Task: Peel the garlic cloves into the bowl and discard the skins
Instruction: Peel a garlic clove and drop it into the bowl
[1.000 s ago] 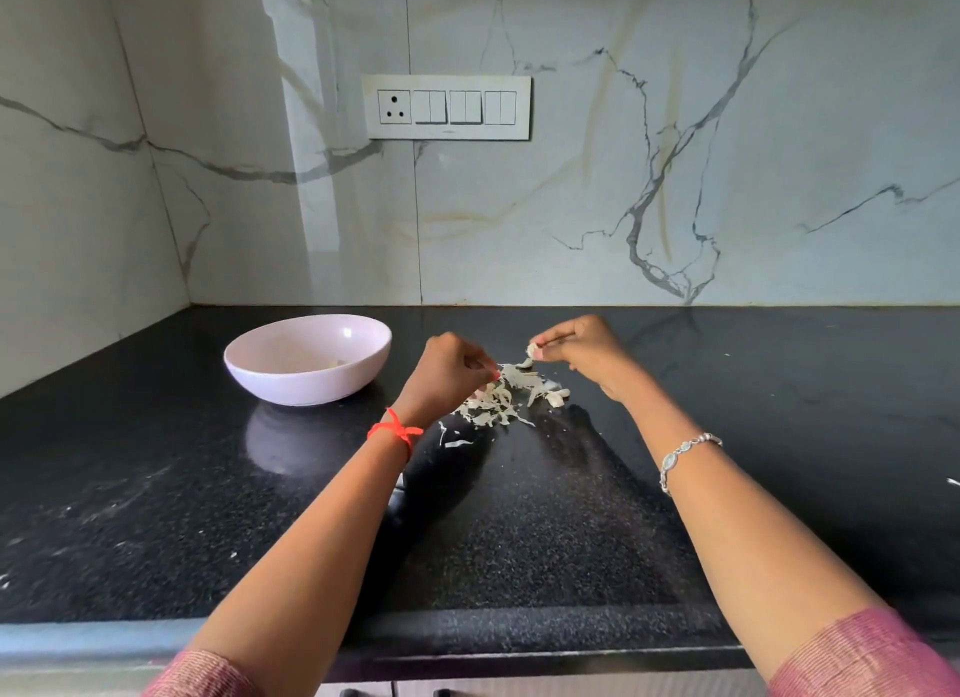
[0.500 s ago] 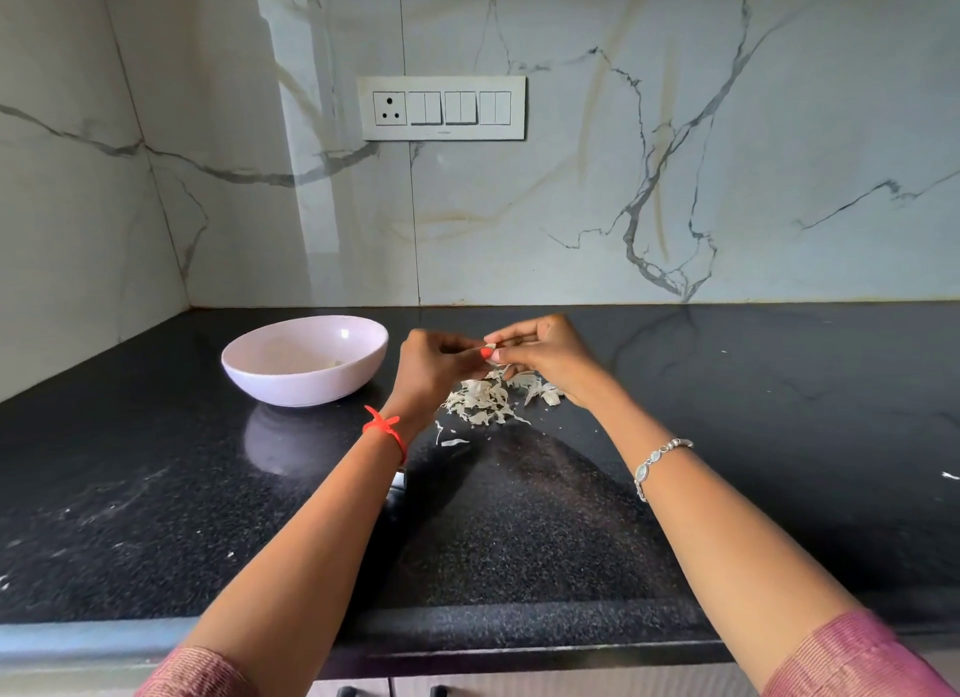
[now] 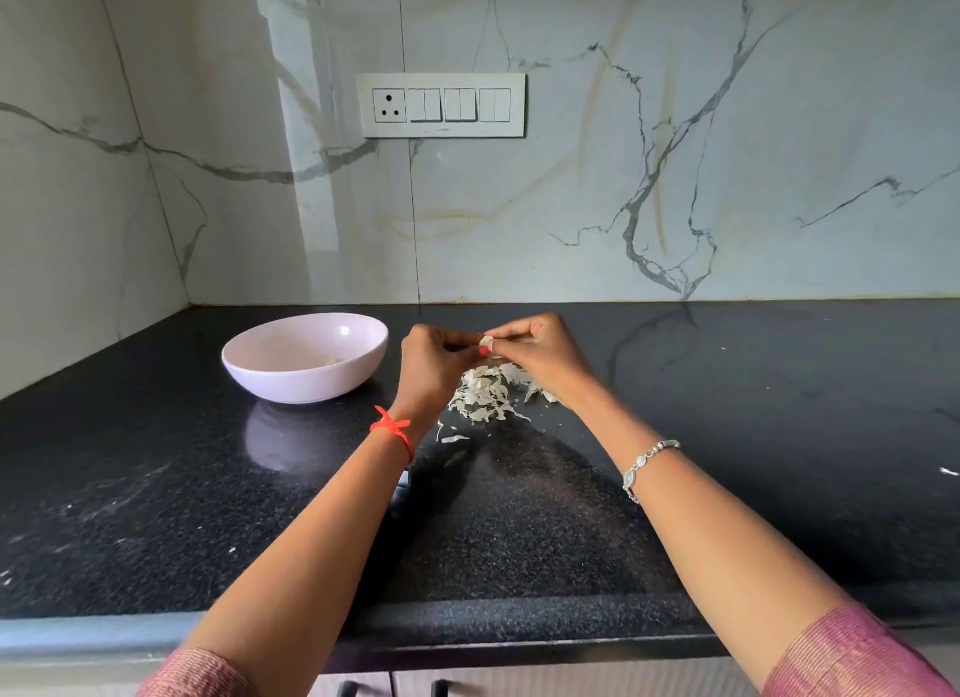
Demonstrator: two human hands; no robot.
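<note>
Left hand (image 3: 434, 363) and right hand (image 3: 540, 356) pinch 1 garlic clove (image 3: 487, 341) above skins (image 3: 488, 392).

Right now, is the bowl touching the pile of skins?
Apart. The head view shows the bowl left of the left hand, the skins right of it, black counter between.

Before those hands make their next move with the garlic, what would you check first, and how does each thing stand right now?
1. Grip: left hand and right hand both pinch the garlic clove: ok.
2. Skin fully off the clove: cannot tell, the fingers cover it.
3. The bowl is upright, beside the left hand: ok.
4. The skins are piled on the counter, apart from the bowl: ok.
5. Skins discarded: not ok, the pile lies on the counter.
</note>
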